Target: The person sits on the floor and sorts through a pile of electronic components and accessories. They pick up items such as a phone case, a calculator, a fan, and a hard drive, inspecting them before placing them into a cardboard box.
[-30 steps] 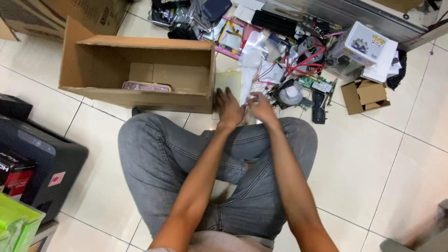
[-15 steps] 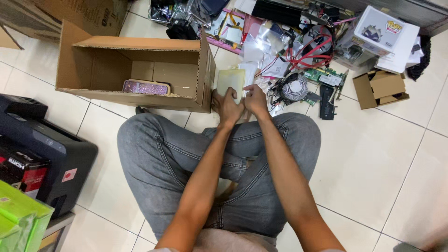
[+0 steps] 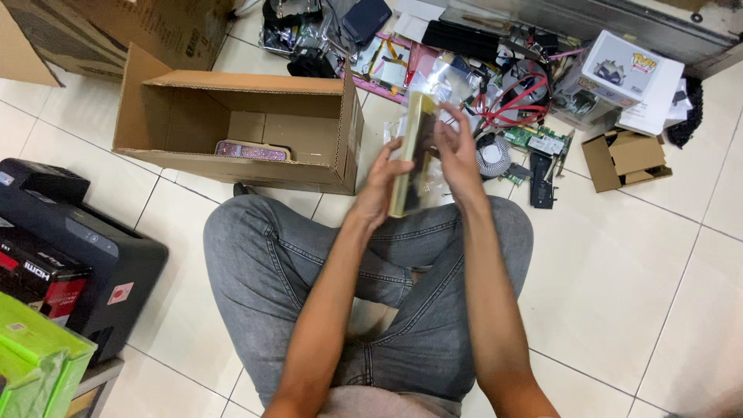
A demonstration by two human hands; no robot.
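I sit cross-legged on a tiled floor in grey jeans. Both hands hold up a flat, yellowish item in a clear plastic bag [image 3: 412,151] in front of me, seen nearly edge-on. My left hand [image 3: 377,192] grips its lower left side. My right hand [image 3: 457,149] presses on its right face with fingers spread over the plastic. An open cardboard box [image 3: 232,104] lies on its side just left of the hands, with a flat pinkish patterned item [image 3: 251,150] inside.
A heap of computer parts lies ahead: a cooler fan [image 3: 493,157], a green circuit board [image 3: 542,142], red cables [image 3: 520,97], a white figure box [image 3: 623,77], a small open carton [image 3: 627,159]. A black device [image 3: 85,255] and green boxes [image 3: 31,364] sit at left.
My hands have lifted the bagged flat item from the floor near my knees up toward my chest, turning it edge-on. The view has shifted closer.
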